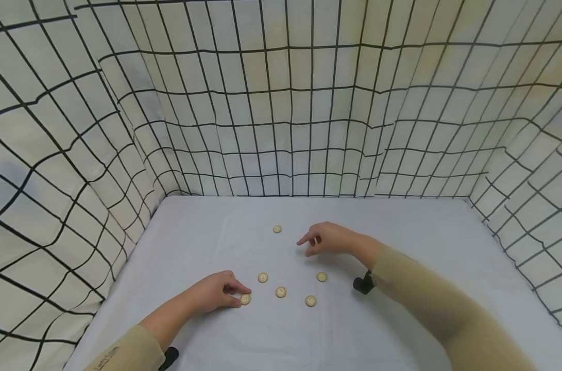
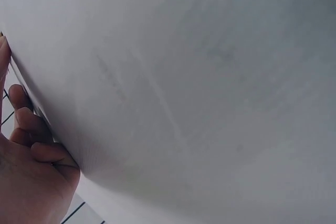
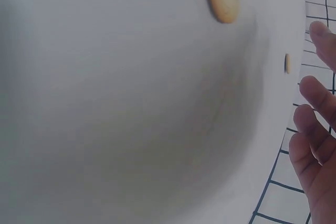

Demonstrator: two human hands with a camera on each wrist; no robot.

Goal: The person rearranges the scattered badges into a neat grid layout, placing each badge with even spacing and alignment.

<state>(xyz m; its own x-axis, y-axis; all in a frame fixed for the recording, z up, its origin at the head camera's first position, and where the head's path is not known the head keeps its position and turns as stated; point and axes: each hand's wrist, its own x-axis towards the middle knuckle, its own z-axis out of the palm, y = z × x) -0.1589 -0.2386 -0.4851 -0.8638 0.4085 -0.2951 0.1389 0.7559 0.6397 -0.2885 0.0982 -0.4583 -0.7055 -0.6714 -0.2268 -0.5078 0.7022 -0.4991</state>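
Note:
Thumb and forefinger of my left hand (image 1: 216, 291) pinch the edges of a small round pale-yellow biscuit (image 1: 245, 299) lying on the white tabletop. In the left wrist view, that hand (image 2: 37, 177) shows at the left edge with its other fingers curled, and the biscuit is mostly out of sight. My right hand (image 1: 329, 239) hovers over the table, forefinger pointing left, holding nothing. Its loosely bent fingers (image 3: 310, 124) appear at the side of the right wrist view. Nearest to it are one biscuit (image 1: 277, 229) farther back and another biscuit (image 1: 321, 276) in front, dotted with small holes.
Between and in front of the hands lie a biscuit (image 1: 262, 277), a second biscuit (image 1: 281, 292) and a third biscuit (image 1: 310, 300), spaced apart. White cloth walls (image 1: 299, 108) with a black grid enclose the white table (image 1: 206, 221) at the back and sides.

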